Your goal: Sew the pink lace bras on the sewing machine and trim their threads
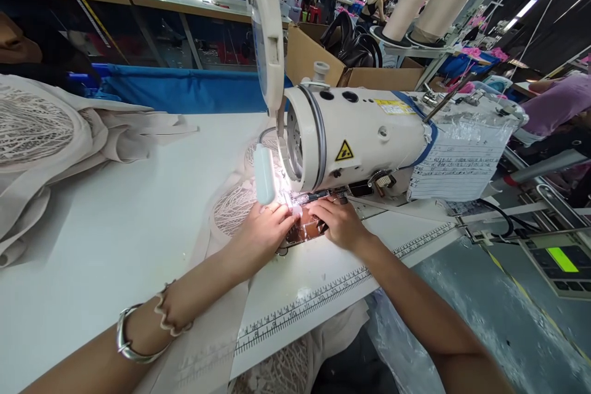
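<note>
The cream sewing machine [355, 135] stands on the white table, its lamp [264, 175] lighting the needle area. Beige fabric with a lacy stringed panel [233, 209] lies under and left of the machine head. My left hand [265, 234] is closed at the lit edge of this fabric, thumb and fingertips together by the needle. Just right of the needle, my right hand [341, 221] has its fingers curled over the brown-looking plate [305, 231]; what its fingertips grip, if anything, is hidden. Glare washes out the stitching spot.
More beige lacy fabric [50, 135] is heaped on the left. A printed ruler [318, 301] runs along the table's front edge. Behind are a cardboard box [314, 55] and thread cones [409, 3]. A control panel [561, 261] sits at right. Other people work nearby.
</note>
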Demonstrator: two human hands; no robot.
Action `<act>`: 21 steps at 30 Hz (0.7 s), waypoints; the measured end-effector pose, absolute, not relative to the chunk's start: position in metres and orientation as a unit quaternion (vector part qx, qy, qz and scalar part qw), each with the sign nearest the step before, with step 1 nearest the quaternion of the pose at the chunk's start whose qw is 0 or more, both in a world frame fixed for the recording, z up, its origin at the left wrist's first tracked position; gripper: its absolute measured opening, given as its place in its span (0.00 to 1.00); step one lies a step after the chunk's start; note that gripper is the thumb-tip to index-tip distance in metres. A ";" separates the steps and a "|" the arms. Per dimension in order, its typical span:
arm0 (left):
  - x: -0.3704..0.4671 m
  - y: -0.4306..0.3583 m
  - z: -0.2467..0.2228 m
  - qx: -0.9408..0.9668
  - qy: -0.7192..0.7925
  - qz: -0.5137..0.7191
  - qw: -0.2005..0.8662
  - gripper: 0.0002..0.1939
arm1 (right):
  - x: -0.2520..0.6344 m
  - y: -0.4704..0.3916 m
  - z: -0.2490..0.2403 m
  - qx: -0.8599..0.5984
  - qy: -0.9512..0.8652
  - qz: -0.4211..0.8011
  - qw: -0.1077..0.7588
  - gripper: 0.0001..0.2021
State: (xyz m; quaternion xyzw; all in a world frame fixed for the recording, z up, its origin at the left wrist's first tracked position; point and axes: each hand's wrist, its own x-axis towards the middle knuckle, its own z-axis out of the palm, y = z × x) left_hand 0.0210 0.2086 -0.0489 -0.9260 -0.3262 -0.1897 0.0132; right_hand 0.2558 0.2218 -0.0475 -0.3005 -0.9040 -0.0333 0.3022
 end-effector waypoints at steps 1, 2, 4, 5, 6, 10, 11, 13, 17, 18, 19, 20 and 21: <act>0.022 0.207 -0.048 -0.926 -0.326 -0.190 0.018 0.19 | 0.256 0.222 -0.048 -0.302 -0.902 -0.033 0.306 0.17; 0.023 0.206 -0.047 -0.926 -0.326 -0.190 0.022 0.19 | 0.256 0.222 -0.048 -0.294 -0.905 -0.032 0.305 0.17; 0.023 0.205 -0.046 -0.927 -0.324 -0.188 0.031 0.20 | 0.256 0.223 -0.049 -0.272 -0.915 -0.032 0.295 0.14; 0.023 0.205 -0.046 -0.927 -0.324 -0.186 0.033 0.20 | 0.256 0.222 -0.049 -0.268 -0.918 -0.036 0.289 0.13; 0.023 0.205 -0.046 -0.928 -0.324 -0.184 0.033 0.19 | 0.256 0.222 -0.049 -0.269 -0.920 -0.042 0.284 0.12; 0.019 0.210 -0.046 -0.926 -0.331 -0.183 0.011 0.18 | 0.255 0.222 -0.049 -0.286 -0.920 -0.045 0.264 0.14; 0.017 0.213 -0.046 -0.925 -0.332 -0.185 0.001 0.18 | 0.255 0.221 -0.049 -0.288 -0.920 -0.044 0.261 0.15; 0.014 0.218 -0.045 -0.923 -0.335 -0.188 -0.018 0.20 | 0.254 0.221 -0.049 -0.293 -0.919 -0.044 0.261 0.16; 0.010 0.226 -0.044 -0.917 -0.355 -0.179 -0.033 0.26 | 0.253 0.221 -0.046 -0.297 -0.912 -0.054 0.277 0.18; 0.009 0.228 -0.044 -0.916 -0.359 -0.174 -0.035 0.28 | 0.253 0.221 -0.046 -0.295 -0.912 -0.053 0.282 0.18; 0.008 0.230 -0.043 -0.916 -0.362 -0.171 -0.038 0.29 | 0.253 0.221 -0.046 -0.293 -0.911 -0.049 0.286 0.18; 0.007 0.231 -0.043 -0.915 -0.364 -0.168 -0.039 0.28 | 0.253 0.221 -0.046 -0.291 -0.911 -0.043 0.287 0.19; 0.006 0.232 -0.042 -0.914 -0.366 -0.169 -0.039 0.27 | 0.254 0.221 -0.047 -0.289 -0.912 -0.037 0.288 0.19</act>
